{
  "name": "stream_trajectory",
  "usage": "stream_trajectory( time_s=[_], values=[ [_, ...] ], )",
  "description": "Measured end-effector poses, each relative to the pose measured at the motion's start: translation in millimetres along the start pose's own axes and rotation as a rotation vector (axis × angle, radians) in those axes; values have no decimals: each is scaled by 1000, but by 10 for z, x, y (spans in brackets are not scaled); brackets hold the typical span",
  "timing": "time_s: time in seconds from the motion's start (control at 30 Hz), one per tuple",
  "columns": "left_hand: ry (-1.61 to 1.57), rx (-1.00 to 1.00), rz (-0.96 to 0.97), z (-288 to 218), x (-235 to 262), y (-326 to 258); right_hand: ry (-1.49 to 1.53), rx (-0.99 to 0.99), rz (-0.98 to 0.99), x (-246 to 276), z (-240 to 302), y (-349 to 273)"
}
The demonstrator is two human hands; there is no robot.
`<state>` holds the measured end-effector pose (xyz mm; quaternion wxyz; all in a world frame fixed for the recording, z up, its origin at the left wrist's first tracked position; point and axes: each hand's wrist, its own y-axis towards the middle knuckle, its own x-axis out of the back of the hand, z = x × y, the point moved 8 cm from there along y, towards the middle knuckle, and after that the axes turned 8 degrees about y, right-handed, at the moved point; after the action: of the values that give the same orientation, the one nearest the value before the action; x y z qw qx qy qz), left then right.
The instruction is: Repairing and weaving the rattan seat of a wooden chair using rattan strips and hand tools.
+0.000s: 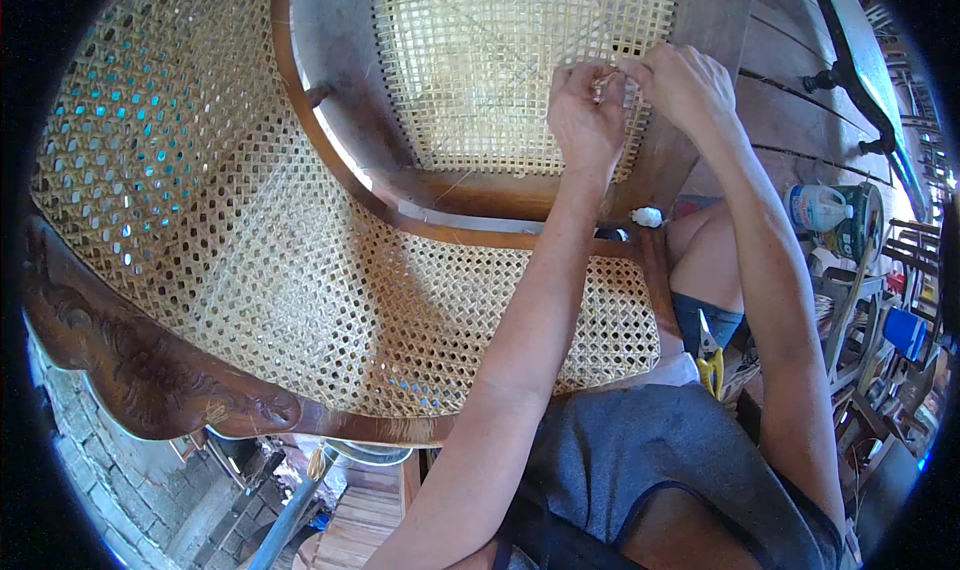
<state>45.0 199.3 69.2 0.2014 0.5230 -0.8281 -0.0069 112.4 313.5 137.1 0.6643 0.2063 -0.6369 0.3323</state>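
Note:
A woven cane seat panel (480,80) of open square mesh fills the upper middle, set in a brown wooden frame (470,192). Over its right edge my two hands meet. My left hand (588,115) is closed, with a thin pale cane strand (602,88) curled at its fingertips. Beside it, my right hand (692,88) is closed in a pinch, its fingertips close to the left ones; whatever sits between them is too small to make out. Under my left forearm curves a finished cane backrest (330,260) with a carved wooden rail (150,370).
Yellow-handled scissors (710,360) rest by my lap on the right. A small white object (647,216) lies at the frame's corner. Further right stand a white and blue container (820,208) and a blue box (905,332). Wooden planks (800,80) lie beyond the frame.

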Motion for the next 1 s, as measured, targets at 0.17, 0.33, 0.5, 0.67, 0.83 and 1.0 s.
stream_trajectory(
  time_s=[0.17,0.33,0.5,0.67,0.83,1.0],
  values=[
    [-145,15,-69,130,-135,-50,-10,9,-42,66,-69,-65],
    [-63,-23,-105,142,-172,-59,-28,-25,-75,298,-332,-140],
    [261,-122,-84,-54,-149,-3,-38,61,-141,416,-466,-136],
    [460,-55,14,-66,-141,37,-87,13,-246,581,-715,-56],
    [248,-83,74,-132,-90,105,-35,-15,-334,720,-729,-129],
    [-357,-127,275,-430,-310,105,-42,178,-324,820,-450,-407]
  ],
)
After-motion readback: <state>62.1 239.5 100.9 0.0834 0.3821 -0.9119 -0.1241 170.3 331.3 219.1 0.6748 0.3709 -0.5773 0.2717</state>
